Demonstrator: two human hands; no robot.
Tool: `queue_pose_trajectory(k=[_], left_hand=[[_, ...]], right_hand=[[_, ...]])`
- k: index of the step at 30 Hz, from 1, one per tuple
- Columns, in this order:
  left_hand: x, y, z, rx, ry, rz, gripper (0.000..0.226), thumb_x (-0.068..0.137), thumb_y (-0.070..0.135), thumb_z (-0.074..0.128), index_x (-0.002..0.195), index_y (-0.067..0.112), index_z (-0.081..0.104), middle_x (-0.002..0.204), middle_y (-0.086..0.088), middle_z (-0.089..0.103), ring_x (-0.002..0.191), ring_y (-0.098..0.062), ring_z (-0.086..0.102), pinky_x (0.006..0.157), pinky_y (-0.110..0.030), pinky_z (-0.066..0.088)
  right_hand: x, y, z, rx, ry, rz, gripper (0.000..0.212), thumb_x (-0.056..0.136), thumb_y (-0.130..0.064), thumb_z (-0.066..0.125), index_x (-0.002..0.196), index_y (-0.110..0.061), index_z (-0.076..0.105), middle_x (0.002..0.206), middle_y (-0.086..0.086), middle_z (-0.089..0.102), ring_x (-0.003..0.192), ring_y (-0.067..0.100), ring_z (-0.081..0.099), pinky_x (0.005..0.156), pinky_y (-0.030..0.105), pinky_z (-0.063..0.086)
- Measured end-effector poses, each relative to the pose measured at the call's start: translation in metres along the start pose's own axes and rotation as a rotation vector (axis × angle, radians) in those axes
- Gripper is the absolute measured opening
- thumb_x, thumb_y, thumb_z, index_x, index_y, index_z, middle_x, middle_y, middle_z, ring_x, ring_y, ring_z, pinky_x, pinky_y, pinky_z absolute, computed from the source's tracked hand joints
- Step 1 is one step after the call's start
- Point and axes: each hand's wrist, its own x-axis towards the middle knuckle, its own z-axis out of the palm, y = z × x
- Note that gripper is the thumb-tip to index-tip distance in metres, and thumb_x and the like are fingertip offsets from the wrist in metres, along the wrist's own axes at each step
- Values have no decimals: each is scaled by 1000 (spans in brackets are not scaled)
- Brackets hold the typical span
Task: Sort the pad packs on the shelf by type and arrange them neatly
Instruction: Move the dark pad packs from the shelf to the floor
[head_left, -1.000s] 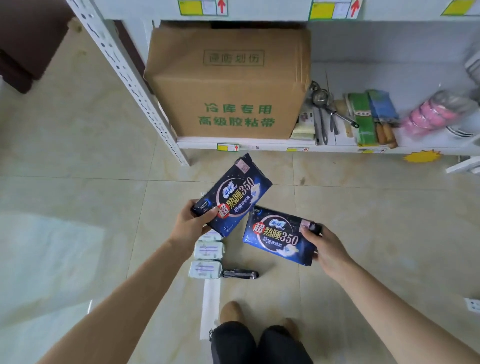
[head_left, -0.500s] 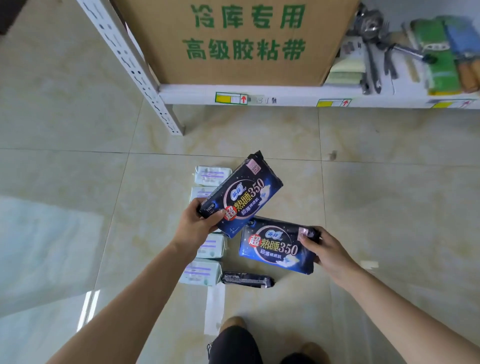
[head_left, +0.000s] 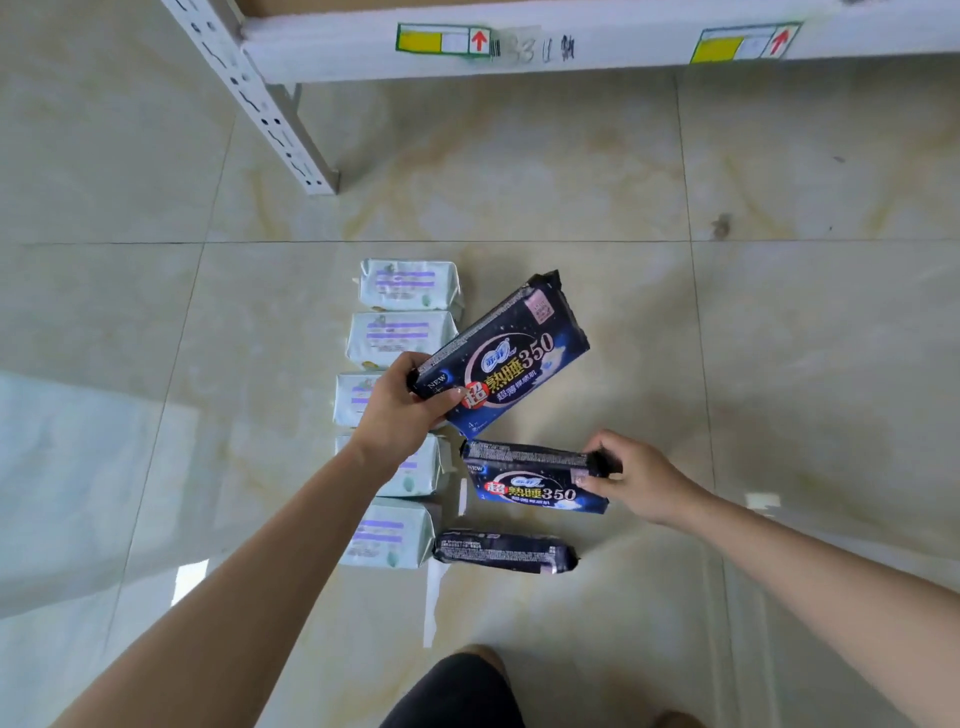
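My left hand (head_left: 402, 408) grips a dark blue pad pack (head_left: 511, 361) by its lower left corner, tilted up to the right above the floor. My right hand (head_left: 636, 480) holds a second dark blue pad pack (head_left: 535, 480) by its right end, low over the tiles. A third dark pack (head_left: 504, 552) stands on its edge on the floor just below it. Several pale green pad packs (head_left: 410, 283) lie in a column on the floor to the left; my left arm covers part of that column.
The white shelf's bottom edge (head_left: 597, 49) with yellow labels runs along the top, and its perforated leg (head_left: 291, 140) reaches the floor at upper left. Glossy beige tiles (head_left: 779, 338) spread to the right. My dark trouser leg (head_left: 452, 691) shows at the bottom.
The view has tipped down and closer to the floor, so the shelf contents have left the frame. Both hands have lowered their blue packs; the right one now sits just above the dark pack on the floor.
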Motion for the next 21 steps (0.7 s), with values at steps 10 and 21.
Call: queue_pose_trajectory(k=[10, 21], left_hand=[[28, -23, 5, 329, -180, 166, 34, 80, -1, 67, 86, 27, 50, 81, 3, 61, 76, -22, 54, 72, -39, 50], [30, -46, -7, 459, -213, 275, 37, 78, -3, 69, 86, 28, 50, 83, 7, 61, 73, -4, 58, 65, -9, 49]], right_hand=[[19, 39, 29, -43, -39, -115, 35, 76, -7, 73, 76, -32, 47, 83, -8, 62, 76, 10, 55, 72, 15, 42], [17, 58, 23, 192, -26, -34, 65, 77, -27, 73, 128, -31, 35, 118, -3, 51, 116, 11, 48, 84, 6, 36]])
